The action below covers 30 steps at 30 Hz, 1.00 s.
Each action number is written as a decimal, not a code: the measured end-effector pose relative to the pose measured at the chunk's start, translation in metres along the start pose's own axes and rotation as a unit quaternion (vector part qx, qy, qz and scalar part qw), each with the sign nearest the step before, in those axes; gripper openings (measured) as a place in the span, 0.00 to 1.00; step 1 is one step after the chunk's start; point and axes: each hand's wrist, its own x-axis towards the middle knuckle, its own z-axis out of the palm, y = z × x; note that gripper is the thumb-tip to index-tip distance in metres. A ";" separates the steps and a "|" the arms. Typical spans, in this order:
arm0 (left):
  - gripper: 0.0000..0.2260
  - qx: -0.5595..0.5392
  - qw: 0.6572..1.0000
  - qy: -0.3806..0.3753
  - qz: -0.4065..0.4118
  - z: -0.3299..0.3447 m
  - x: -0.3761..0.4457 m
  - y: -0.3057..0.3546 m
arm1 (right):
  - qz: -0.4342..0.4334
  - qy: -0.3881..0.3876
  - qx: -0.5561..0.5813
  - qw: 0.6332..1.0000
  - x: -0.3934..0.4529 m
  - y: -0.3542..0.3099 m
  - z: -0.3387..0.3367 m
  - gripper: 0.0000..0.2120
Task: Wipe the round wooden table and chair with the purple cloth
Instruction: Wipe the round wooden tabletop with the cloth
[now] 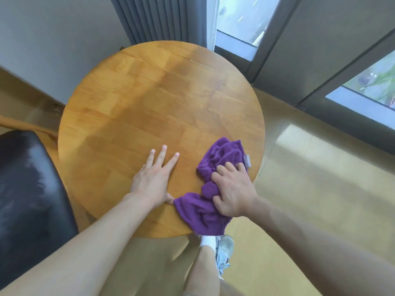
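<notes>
There is one view only, from a wide-angle camera worn on the person's head. It looks steeply down and forward over the round wooden bench (149, 116), which fills the middle of the frame. The camera sits close: both forearms enter from the bottom edge, and the left hand (152, 180) and right hand (234, 195) lie in the lower centre. The lens bends straight lines near the edges, as the window frame (275, 50) at upper right shows. The chair (27, 189) is cut by the left edge; a shoe (224, 251) shows straight below.
</notes>
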 end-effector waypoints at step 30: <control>0.23 -0.230 0.968 0.103 -0.004 0.038 -0.050 -0.143 | 0.372 0.165 0.167 0.898 0.093 -0.199 0.051 0.26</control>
